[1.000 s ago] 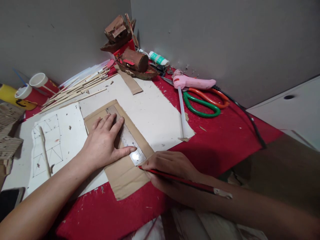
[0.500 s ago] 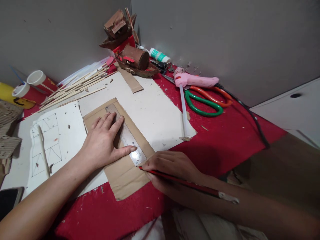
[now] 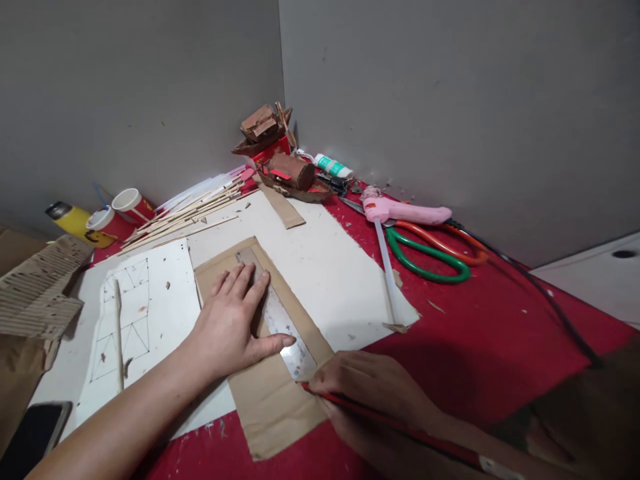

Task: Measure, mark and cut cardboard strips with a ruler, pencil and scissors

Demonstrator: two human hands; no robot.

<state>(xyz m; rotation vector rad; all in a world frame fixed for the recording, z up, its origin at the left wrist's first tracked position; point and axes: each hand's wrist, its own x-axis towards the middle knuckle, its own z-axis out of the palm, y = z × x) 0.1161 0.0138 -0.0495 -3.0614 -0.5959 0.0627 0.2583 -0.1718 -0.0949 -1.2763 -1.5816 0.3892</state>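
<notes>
A metal ruler [image 3: 295,353] lies lengthwise on a piece of brown cardboard [image 3: 280,420]. My left hand [image 3: 233,320] rests flat across the ruler and cardboard, its fingers spread and its thumb near the ruler's lower part. In my right hand [image 3: 365,387] is a slim red-and-black pencil-shaped tool [image 3: 390,421] with a pale end. Its tip meets the cardboard by the ruler's near end; whether it is a pencil or a knife I cannot tell. Beneath the cardboard are a white sheet [image 3: 345,287] and a red cloth [image 3: 465,347].
Left is a drawing sheet [image 3: 165,320] with a wooden stick [image 3: 118,333]; a phone [image 3: 37,433] lies nearer. Thin sticks [image 3: 200,217], cups [image 3: 131,203] and model boats [image 3: 295,175] stand behind. Right are a pink glue gun [image 3: 410,212] and green-and-orange scissors [image 3: 430,259]. Corrugated cardboard [image 3: 45,287] sits far left.
The whole view has shifted, so everything appears lower and further right. Both hands keep their places on the ruler and cardboard, and the tool's tip stays at the ruler's near end.
</notes>
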